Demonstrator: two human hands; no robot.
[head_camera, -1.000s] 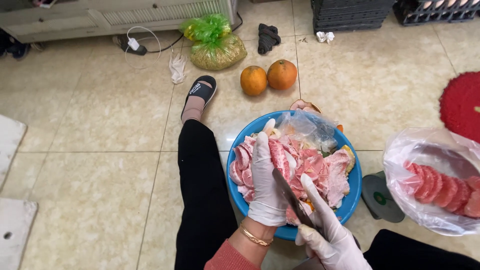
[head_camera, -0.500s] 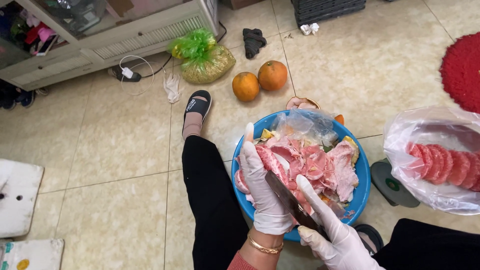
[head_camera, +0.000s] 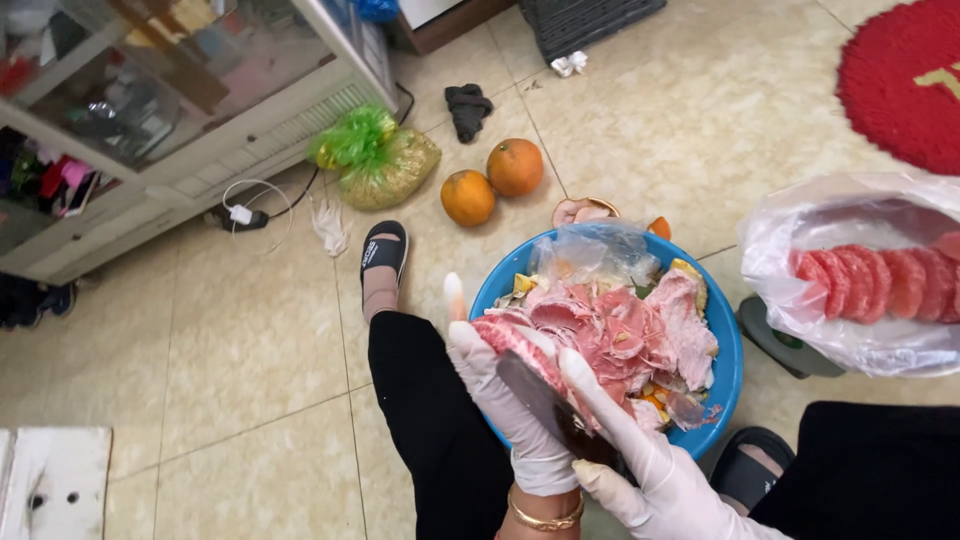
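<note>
Blue bowl (head_camera: 722, 330) on the floor is full of pink fruit peels and a plastic bag. Over its near rim, the gloved left hand (head_camera: 500, 385) grips a pink fruit piece (head_camera: 520, 345); the right hand (head_camera: 640, 470) grips a knife (head_camera: 545, 405). A white bag (head_camera: 850, 330) beside it contains peeled pink segments.

A pink, peeled pomelo segment (head_camera: 508, 338) lies curved above the blue bowl's (head_camera: 728, 350) near rim, a dark knife blade (head_camera: 540, 398) laid against it.

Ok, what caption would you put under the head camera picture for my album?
Gloved left hand holds a pink pomelo segment while the gloved right hand works a knife over a blue bowl of peelings.
</note>
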